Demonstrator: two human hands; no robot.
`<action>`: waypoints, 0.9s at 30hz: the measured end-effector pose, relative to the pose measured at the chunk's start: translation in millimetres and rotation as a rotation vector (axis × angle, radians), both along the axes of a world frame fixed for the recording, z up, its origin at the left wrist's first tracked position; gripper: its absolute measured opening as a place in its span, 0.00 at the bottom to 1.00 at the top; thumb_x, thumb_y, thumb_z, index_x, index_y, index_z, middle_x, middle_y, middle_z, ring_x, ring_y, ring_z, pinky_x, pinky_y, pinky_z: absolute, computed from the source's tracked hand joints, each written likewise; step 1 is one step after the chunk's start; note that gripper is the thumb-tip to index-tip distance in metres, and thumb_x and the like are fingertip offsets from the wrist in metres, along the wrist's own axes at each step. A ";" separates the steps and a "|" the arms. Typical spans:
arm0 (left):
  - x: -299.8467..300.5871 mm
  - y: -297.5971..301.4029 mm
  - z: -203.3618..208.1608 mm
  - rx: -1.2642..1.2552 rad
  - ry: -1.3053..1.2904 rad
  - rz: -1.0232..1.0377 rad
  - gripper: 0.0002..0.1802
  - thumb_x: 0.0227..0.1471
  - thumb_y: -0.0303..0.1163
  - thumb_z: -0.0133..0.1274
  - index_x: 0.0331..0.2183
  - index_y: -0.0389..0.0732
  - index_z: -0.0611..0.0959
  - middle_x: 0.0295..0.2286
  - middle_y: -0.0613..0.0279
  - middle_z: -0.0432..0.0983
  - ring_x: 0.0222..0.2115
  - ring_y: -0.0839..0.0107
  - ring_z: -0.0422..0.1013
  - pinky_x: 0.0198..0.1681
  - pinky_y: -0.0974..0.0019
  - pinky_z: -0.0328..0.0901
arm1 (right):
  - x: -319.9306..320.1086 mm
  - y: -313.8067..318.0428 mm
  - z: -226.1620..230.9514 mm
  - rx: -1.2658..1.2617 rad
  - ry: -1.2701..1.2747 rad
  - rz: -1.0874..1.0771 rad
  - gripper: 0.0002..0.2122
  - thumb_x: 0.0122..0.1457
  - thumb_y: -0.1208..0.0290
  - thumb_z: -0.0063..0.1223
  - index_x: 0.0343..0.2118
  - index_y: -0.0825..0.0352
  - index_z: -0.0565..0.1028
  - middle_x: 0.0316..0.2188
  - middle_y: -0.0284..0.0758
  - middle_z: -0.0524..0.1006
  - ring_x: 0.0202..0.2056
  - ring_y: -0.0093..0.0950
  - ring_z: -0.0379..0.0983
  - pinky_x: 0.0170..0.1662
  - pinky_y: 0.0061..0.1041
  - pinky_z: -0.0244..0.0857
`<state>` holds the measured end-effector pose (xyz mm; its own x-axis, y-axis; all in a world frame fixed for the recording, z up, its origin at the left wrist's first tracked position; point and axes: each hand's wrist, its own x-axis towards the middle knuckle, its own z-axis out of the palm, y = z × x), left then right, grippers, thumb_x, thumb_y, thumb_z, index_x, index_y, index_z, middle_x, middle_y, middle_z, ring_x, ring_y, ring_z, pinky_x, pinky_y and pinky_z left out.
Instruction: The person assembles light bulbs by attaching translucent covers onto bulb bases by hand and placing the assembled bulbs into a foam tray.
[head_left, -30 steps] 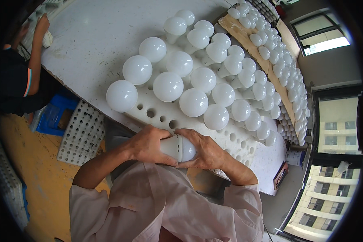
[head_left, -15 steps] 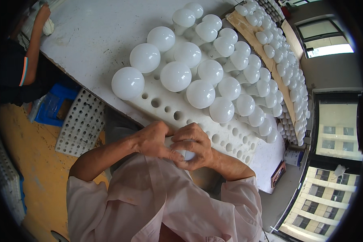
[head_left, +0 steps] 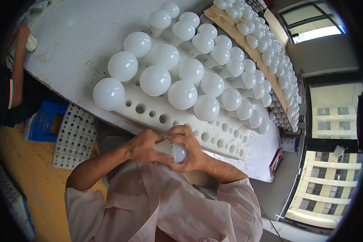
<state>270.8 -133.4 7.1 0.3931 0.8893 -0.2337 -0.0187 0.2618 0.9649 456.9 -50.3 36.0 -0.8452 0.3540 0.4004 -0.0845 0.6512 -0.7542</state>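
Observation:
Close to my chest, both hands hold a white light bulb (head_left: 180, 153) with a round globe. The bulb lies sideways, its globe toward my right hand and its body toward my left. My left hand (head_left: 148, 146) is closed round the body, the thumb pressed along it. Around the globe side wrap the fingers of my right hand (head_left: 191, 148); the bulb's base is hidden by my hands. Just beyond is a white foam tray (head_left: 213, 131) with rows of holes. Many similar bulbs (head_left: 155, 80) stand in it, and its near rows of holes are bare.
The tray rests on a white table (head_left: 80, 52). Behind it, more bulbs (head_left: 266, 46) stand beyond a brown board (head_left: 246, 43). To the left are a holed panel (head_left: 73, 137), a blue plastic stool or crate (head_left: 44, 125) and another person's arm (head_left: 18, 68). Windows (head_left: 334, 113) line the right.
My hands have turned the bulb so more of its body and globe shows between them. The whole view has shifted, so the tray and bulbs appear further left.

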 end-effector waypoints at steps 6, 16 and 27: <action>11.4 6.5 12.1 -0.159 -0.275 -0.041 0.34 0.44 0.43 0.65 0.45 0.27 0.74 0.31 0.47 0.77 0.25 0.72 0.75 0.26 0.71 0.70 | 61.9 3.4 6.0 -0.128 0.014 -0.208 0.35 0.37 0.73 0.68 0.50 0.63 0.60 0.46 0.47 0.67 0.46 0.37 0.67 0.46 0.35 0.65; 16.5 13.0 5.4 -0.081 -0.128 -0.017 0.28 0.47 0.37 0.63 0.44 0.27 0.74 0.36 0.45 0.78 0.29 0.72 0.76 0.34 0.71 0.70 | 97.6 65.4 35.9 0.212 -0.169 -0.712 0.40 0.32 0.78 0.70 0.52 0.64 0.61 0.48 0.43 0.66 0.48 0.37 0.66 0.49 0.36 0.65; 15.3 17.7 3.3 -0.026 -0.007 0.059 0.24 0.46 0.33 0.63 0.42 0.29 0.75 0.36 0.46 0.79 0.27 0.79 0.74 0.33 0.74 0.69 | 109.0 69.4 10.5 0.273 -0.128 -0.588 0.39 0.34 0.85 0.63 0.52 0.60 0.57 0.51 0.47 0.63 0.52 0.41 0.64 0.52 0.40 0.63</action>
